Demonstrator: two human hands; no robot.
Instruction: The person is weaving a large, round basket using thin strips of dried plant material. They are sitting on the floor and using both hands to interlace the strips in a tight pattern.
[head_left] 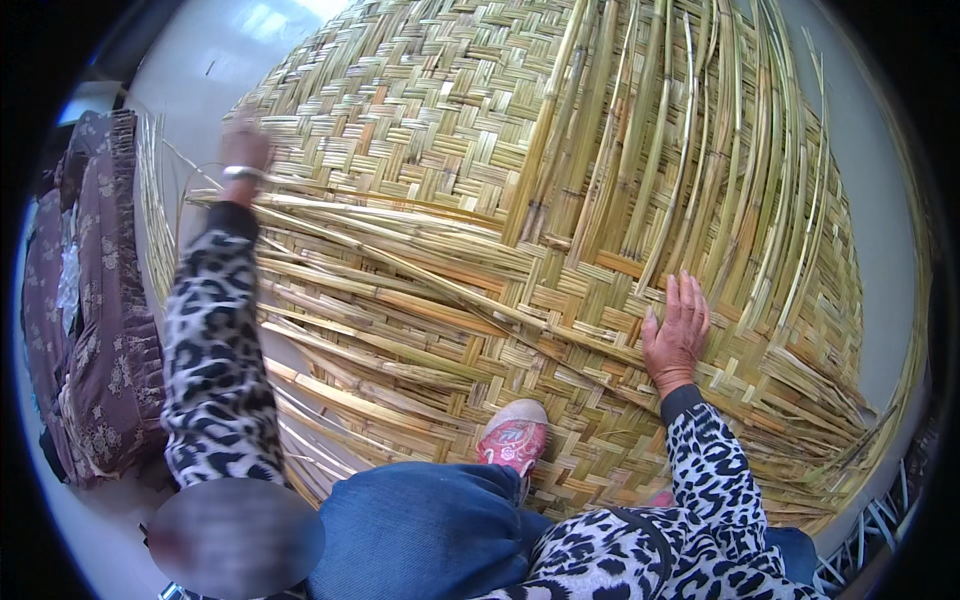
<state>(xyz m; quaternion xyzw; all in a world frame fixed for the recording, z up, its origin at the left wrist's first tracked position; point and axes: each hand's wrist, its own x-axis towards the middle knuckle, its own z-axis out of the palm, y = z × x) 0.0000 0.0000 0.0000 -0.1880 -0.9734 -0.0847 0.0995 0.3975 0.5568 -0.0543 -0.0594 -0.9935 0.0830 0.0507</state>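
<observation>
Currently, L hand point(247, 150) blurred at upper L edge of woven mat point(400, 120); grip: can't tell. Crosswise strips point(420, 235) lie on mat, just body-side of L hand; long axis approx. L–R, slanting nearer body twd. R; L hand nearer their free L ends. Ctr.: shoe point(513, 440) on mat. R hand point(678, 328) flat on mat, fingers extended, nothing grasped; lengthwise strips point(655, 130) run from its fingertips, axis pointing away from body.

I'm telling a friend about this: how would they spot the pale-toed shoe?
Find the big woven mat. Near its lower middle, just above the blue jeans, sits the pale-toed shoe. Its pink stands out from the straw-coloured strips.
</observation>
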